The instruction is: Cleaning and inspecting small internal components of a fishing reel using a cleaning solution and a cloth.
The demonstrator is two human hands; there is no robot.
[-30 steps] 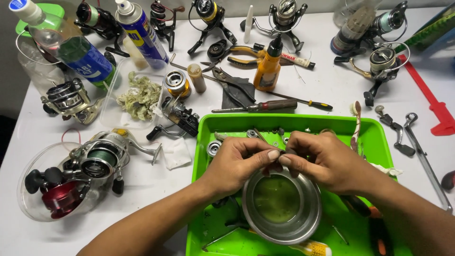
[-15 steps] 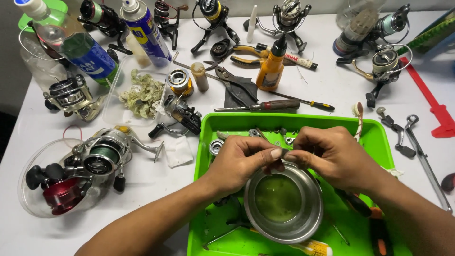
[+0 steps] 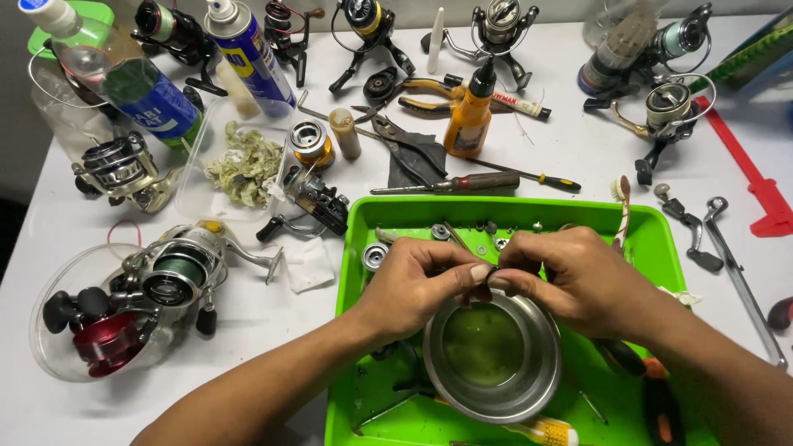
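Observation:
My left hand [image 3: 417, 281] and my right hand [image 3: 570, 277] meet over the far rim of a round steel bowl [image 3: 493, 357] that holds greenish liquid. Between the fingertips of both hands is a small dark metal part [image 3: 490, 276], mostly hidden by the fingers. The bowl stands in a bright green plastic tray [image 3: 396, 213]. Small metal reel parts, among them a little spool [image 3: 375, 256] and washers, lie along the tray's far side.
Several fishing reels [image 3: 178, 272] lie around the white table. A spray can [image 3: 248, 54], a plastic bottle [image 3: 120, 78], an orange oil bottle [image 3: 469, 116], pliers [image 3: 429, 87], a screwdriver [image 3: 462, 183] and a toothbrush [image 3: 621, 206] lie beyond the tray. A red plastic piece [image 3: 756, 186] is at right.
Both hands stay over the bowl's far rim, working the small part between the fingertips; their position has shifted only slightly. Nothing else on the table has moved.

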